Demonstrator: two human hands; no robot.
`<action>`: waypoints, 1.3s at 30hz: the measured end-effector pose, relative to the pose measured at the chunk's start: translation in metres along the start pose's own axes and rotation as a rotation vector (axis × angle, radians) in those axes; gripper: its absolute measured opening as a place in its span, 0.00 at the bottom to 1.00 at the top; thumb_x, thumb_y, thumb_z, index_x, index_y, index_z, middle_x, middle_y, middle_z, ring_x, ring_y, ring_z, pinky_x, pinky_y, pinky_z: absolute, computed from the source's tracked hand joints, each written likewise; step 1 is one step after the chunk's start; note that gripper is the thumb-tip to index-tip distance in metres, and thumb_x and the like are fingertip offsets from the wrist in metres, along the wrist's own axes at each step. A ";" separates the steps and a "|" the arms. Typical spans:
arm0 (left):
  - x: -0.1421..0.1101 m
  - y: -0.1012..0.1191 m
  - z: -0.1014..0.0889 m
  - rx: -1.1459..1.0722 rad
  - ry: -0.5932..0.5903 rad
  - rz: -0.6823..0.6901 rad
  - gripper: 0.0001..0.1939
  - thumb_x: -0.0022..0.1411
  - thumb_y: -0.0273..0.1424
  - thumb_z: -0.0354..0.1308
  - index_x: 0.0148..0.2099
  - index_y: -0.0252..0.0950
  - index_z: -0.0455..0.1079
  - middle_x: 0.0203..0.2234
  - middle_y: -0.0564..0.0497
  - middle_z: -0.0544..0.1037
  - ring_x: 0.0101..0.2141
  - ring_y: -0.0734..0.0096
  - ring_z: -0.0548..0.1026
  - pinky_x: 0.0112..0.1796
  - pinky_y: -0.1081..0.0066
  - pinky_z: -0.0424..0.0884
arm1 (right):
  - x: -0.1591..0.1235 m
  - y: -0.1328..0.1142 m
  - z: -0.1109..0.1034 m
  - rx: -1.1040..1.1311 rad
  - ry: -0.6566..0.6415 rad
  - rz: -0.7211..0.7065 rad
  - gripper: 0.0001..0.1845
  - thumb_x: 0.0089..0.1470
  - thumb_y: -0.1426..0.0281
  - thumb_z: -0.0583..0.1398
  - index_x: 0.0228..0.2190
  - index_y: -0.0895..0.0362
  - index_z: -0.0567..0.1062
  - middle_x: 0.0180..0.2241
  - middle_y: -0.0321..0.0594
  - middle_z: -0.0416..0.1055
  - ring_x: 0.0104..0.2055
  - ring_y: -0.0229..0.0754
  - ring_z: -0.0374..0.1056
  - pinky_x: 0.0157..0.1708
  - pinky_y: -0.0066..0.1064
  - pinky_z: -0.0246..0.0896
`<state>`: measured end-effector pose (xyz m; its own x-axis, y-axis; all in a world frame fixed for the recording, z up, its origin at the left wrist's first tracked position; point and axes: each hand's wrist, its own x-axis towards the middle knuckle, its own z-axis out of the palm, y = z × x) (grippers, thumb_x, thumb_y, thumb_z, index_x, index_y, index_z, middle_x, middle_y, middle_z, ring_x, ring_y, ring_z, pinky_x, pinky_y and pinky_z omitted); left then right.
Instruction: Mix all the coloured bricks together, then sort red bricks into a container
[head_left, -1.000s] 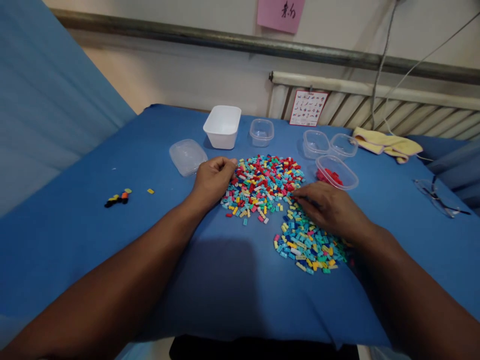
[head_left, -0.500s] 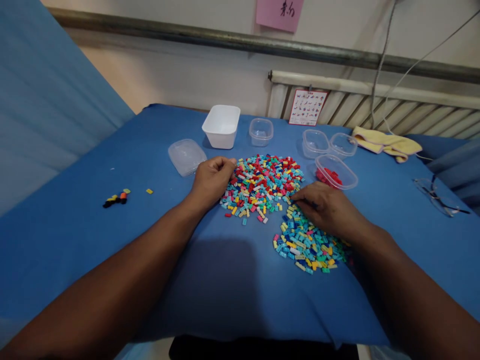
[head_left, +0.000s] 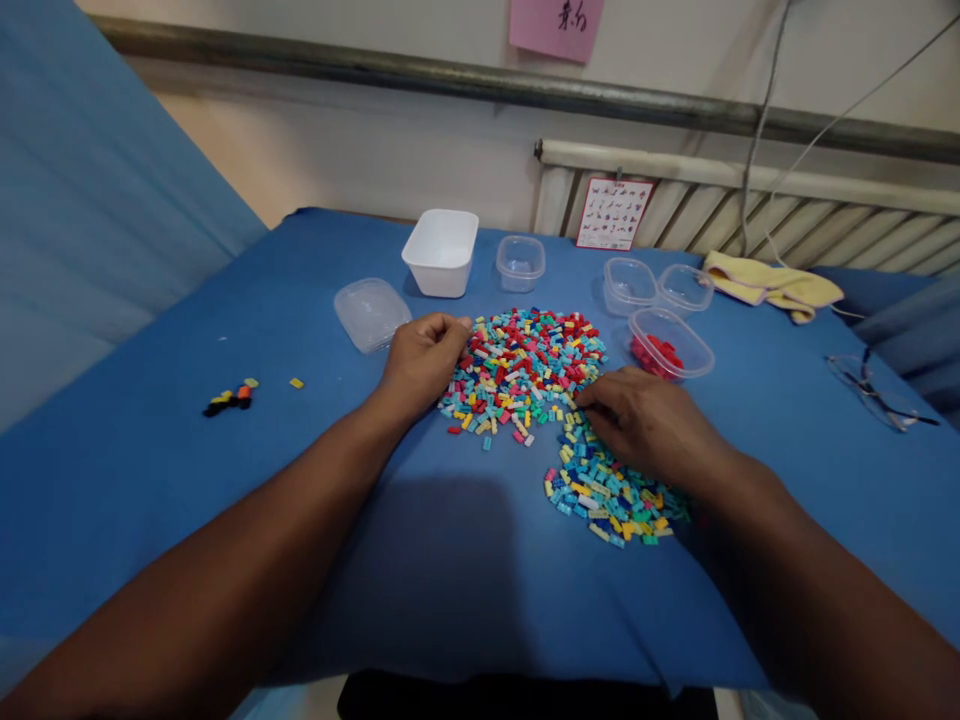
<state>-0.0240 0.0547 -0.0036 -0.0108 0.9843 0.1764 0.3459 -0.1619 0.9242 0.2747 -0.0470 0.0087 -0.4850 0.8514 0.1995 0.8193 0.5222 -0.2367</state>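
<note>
A broad pile of small, mixed-colour toy building bricks (head_left: 517,365) lies on the blue cloth. At its lower right it joins a second heap of bricks (head_left: 600,485), mostly turquoise, yellow and green. My left hand (head_left: 427,355) rests closed against the pile's left edge, fingers curled; whether anything is in them is hidden. Over the join of the two heaps is my right hand (head_left: 637,410), its fingertips pinched down among the bricks. What lies between those fingertips is too small to name. Red bricks (head_left: 658,352) sit in a clear tub (head_left: 694,360) just beyond my right hand.
Behind the pile stand a white tub (head_left: 442,255) and clear tubs (head_left: 520,265), (head_left: 630,285). A clear lid (head_left: 371,312) lies left of them. Black and coloured bricks (head_left: 231,398) sit far left. Eyeglasses (head_left: 877,390) and a yellow cloth (head_left: 772,285) lie right.
My right hand has shifted slightly left, its fingertips still at the join of the heaps. My left hand stays in place at the pile's edge.
</note>
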 end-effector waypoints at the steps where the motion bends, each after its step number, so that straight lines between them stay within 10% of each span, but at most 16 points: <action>1: 0.000 0.000 0.000 0.003 0.001 0.001 0.18 0.68 0.43 0.62 0.29 0.38 0.72 0.20 0.54 0.72 0.21 0.75 0.62 0.24 0.71 0.57 | 0.001 -0.002 0.000 -0.006 -0.006 0.020 0.10 0.66 0.74 0.62 0.45 0.52 0.82 0.42 0.42 0.84 0.44 0.51 0.78 0.43 0.38 0.66; 10: -0.001 -0.001 0.000 0.000 -0.003 0.005 0.19 0.68 0.45 0.62 0.29 0.38 0.72 0.20 0.54 0.72 0.21 0.75 0.63 0.24 0.72 0.57 | 0.004 -0.010 0.006 0.029 0.042 0.055 0.12 0.58 0.79 0.60 0.39 0.52 0.78 0.34 0.40 0.80 0.39 0.51 0.76 0.40 0.41 0.64; 21: -0.001 -0.002 0.001 -0.005 0.003 0.004 0.19 0.68 0.44 0.62 0.29 0.37 0.72 0.20 0.54 0.72 0.21 0.75 0.62 0.24 0.71 0.57 | -0.020 0.049 -0.026 -0.114 0.570 0.375 0.11 0.65 0.65 0.61 0.44 0.52 0.82 0.39 0.47 0.83 0.41 0.56 0.78 0.41 0.46 0.71; 29: -0.001 -0.001 0.000 0.005 -0.006 0.006 0.19 0.69 0.44 0.62 0.30 0.38 0.73 0.20 0.54 0.73 0.21 0.75 0.62 0.24 0.71 0.57 | -0.016 0.041 -0.013 -0.101 0.538 0.237 0.12 0.71 0.63 0.61 0.47 0.53 0.83 0.43 0.48 0.84 0.43 0.55 0.78 0.46 0.48 0.72; 39: 0.000 -0.001 0.000 0.002 -0.008 0.012 0.18 0.68 0.42 0.62 0.28 0.38 0.72 0.19 0.55 0.71 0.21 0.75 0.62 0.24 0.71 0.57 | 0.012 -0.001 0.016 -0.106 0.133 0.028 0.18 0.74 0.58 0.60 0.55 0.55 0.82 0.43 0.50 0.82 0.44 0.56 0.76 0.42 0.43 0.67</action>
<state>-0.0241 0.0545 -0.0047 0.0006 0.9828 0.1844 0.3478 -0.1731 0.9215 0.2633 -0.0361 -0.0039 -0.4231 0.8478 0.3198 0.8627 0.4848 -0.1439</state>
